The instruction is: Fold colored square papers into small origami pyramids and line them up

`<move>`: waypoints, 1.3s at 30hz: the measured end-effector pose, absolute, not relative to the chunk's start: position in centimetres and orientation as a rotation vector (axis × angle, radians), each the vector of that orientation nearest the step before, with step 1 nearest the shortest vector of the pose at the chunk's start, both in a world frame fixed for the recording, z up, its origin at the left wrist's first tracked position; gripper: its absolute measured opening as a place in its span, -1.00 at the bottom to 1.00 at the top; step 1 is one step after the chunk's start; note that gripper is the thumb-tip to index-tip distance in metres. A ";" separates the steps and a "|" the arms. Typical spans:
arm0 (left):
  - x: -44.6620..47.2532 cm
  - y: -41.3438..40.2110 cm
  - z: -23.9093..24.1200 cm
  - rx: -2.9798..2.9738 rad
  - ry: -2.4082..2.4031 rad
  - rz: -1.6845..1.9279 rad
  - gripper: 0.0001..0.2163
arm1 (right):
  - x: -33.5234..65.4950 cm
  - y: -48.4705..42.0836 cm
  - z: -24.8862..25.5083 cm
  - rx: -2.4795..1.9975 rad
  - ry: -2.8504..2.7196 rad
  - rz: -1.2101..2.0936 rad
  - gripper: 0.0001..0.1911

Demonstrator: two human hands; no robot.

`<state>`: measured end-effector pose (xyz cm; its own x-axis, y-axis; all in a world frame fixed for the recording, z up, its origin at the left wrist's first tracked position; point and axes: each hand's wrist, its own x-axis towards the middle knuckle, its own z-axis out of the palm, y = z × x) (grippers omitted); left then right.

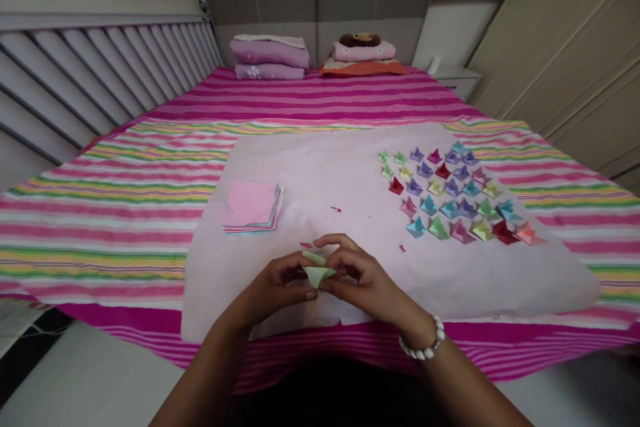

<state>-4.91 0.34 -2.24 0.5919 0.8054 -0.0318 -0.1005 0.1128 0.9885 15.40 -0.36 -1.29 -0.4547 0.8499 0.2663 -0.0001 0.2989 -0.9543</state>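
A light green folded paper piece (316,275) is held up between both hands, above the near part of the white paper sheet (320,167). My left hand (280,283) pinches its left side, thumb below and fingers behind. On the other side, my right hand (363,273) grips the right edge, its index finger raised and curved over the top. To the left lies a stack of square coloured paper (253,203), pink on top. Several small folded paper boats (450,209) in many colours stand in rows on the right of the sheet.
Small red scraps (337,209) lie on the sheet. Beneath it is a bed with a striped cover (125,213). Folded purple bedding (270,57) and a pink stack (364,51) sit by the headboard (280,7). A slatted rail (125,67) runs along the left.
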 end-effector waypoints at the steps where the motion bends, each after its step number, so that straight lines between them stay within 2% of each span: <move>1: -4.9 0.3 -2.3 1.270 0.672 0.734 -0.80 | 15.4 -0.4 -1.4 -0.769 -1.721 1.277 -0.93; 6: -4.9 0.4 -2.3 1.248 0.749 0.657 -0.86 | 15.5 -0.5 -1.2 -0.738 -1.820 1.322 -0.93; 11: -5.1 0.5 -2.3 1.284 0.764 0.544 -0.78 | 15.5 -0.4 -1.0 -0.778 -1.827 1.392 -0.89; 14: -5.2 0.5 -2.3 1.258 0.711 0.529 -0.81 | 15.6 -0.3 -1.0 -0.812 -1.815 1.477 -0.84; 20: -5.6 0.7 -2.6 1.261 0.662 0.503 -0.89 | 15.9 -0.2 -1.3 -0.780 -1.716 1.772 -0.81; 28: -5.1 0.5 -3.0 1.201 0.571 0.550 -0.86 | 15.2 -0.1 -1.4 -0.644 -1.511 1.877 -0.81; 31: -5.0 0.4 -3.1 1.180 0.570 0.566 -0.89 | 15.1 0.0 -1.5 -0.646 -1.492 1.884 -0.82; 34: -4.9 0.2 -3.1 1.136 0.586 0.613 -0.83 | 15.1 0.0 -1.8 -0.724 -1.487 1.825 -0.79; 37: -4.8 0.1 -3.1 1.052 0.613 0.697 -0.74 | 15.0 -0.2 -2.2 -0.813 -1.496 1.669 -0.78; 39: -4.7 0.0 -3.2 1.005 0.629 0.731 -0.76 | 14.9 -0.4 -2.3 -0.847 -1.522 1.538 -0.81</move>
